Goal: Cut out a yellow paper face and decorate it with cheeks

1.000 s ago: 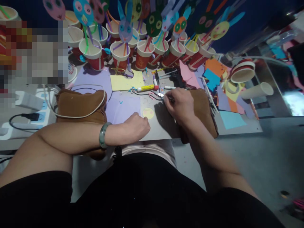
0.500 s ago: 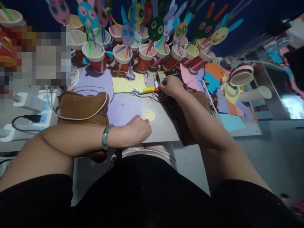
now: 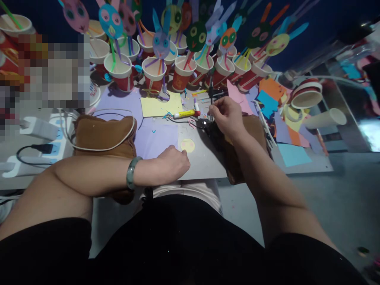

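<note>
My right hand (image 3: 227, 114) pinches a slim black pen (image 3: 211, 89), which stands nearly upright above the table. My left hand (image 3: 170, 164) is curled closed at the table's front edge, with a bracelet on the wrist; the inside of its fingers is hidden. Right beside its knuckles lies a small round yellow paper face (image 3: 187, 145) with two pink spots. A yellow marker (image 3: 186, 114) with a red end lies beyond the disc. Left of the disc is a purple paper sheet (image 3: 157, 138), partly beneath a yellow sheet (image 3: 160, 106).
Red paper cups (image 3: 182, 77) with paper animal heads on straws line the back. Brown pouches (image 3: 103, 132) lie left and right (image 3: 255, 130). A power strip (image 3: 61, 138) with cables stands at left. Coloured scraps (image 3: 268, 103) and a blue sheet (image 3: 293, 154) lie at right.
My right hand has moved right and slightly toward me, lifting the black pen away from the marker. My left hand and the yellow disc stay in place.
</note>
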Motion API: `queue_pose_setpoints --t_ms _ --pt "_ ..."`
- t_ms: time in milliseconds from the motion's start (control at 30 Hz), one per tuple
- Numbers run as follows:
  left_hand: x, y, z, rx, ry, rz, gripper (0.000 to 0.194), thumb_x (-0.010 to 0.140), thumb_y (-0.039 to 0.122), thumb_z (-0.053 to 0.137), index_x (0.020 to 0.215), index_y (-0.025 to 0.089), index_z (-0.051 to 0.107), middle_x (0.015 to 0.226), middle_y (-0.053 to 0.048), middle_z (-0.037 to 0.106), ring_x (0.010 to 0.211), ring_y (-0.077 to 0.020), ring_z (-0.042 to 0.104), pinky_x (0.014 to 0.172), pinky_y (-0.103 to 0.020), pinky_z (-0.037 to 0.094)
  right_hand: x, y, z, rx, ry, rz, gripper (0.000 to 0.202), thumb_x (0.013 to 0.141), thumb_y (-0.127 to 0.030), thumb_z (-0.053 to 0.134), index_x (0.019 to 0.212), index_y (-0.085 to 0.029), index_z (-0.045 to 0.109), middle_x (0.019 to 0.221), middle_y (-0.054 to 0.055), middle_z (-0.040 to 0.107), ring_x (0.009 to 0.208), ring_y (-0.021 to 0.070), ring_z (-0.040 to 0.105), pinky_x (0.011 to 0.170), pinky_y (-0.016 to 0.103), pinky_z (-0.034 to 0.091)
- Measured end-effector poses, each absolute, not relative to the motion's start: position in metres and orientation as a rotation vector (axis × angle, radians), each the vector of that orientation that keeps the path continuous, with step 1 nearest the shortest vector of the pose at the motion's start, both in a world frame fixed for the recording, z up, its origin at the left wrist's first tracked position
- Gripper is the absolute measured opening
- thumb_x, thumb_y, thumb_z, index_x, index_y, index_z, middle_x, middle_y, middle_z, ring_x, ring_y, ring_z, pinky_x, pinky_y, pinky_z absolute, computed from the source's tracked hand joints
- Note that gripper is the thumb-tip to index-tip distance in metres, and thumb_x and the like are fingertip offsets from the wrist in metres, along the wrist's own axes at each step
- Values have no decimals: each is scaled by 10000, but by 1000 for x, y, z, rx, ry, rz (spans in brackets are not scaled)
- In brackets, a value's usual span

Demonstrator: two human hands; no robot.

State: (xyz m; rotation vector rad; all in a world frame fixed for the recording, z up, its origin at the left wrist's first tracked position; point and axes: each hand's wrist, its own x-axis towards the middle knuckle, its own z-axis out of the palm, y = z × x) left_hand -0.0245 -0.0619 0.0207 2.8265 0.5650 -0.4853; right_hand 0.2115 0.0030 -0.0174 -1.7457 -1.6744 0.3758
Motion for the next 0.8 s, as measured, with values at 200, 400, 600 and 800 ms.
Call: queue_pose_setpoints --t_ms 200,400,600,800 --pt "-24 -63 15 2832 578 -494 354 866 15 444 1118 31 691 725 -157 680 717 -224 660 605 -319 322 206 -41 -15 -1531 -1621 454 378 887 -354 622 1245 -263 539 743 -10 598 595 143 548 565 314 469" --pt "-21 -62 19 2765 616 -621 360 878 17 430 1172 8 637 804 -189 703 693 -217 648 623 -335 331 195 -73 -3 -1366 -1702 653 219 914 -389 552 960 -266 727 792 46 684 671 185 627 617 368 526" --pt "-19 -61 19 2718 580 -715 482 873 52 447 1340 -54 506 741 -160 707 654 -215 630 681 -367 353 196 -83 -10 -1163 -1587 1131 310 900 -494 556 1046 -270 713 841 59 740 698 213 700 633 399 595" --pt "-21 -65 18 2724 572 -664 584 864 59 455 1434 -65 431 797 -189 729 733 -255 677 691 -381 373 194 -85 -18 -1154 -1816 887 127 804 -276 742 883 -251 646 808 31 746 722 188 717 641 334 588"
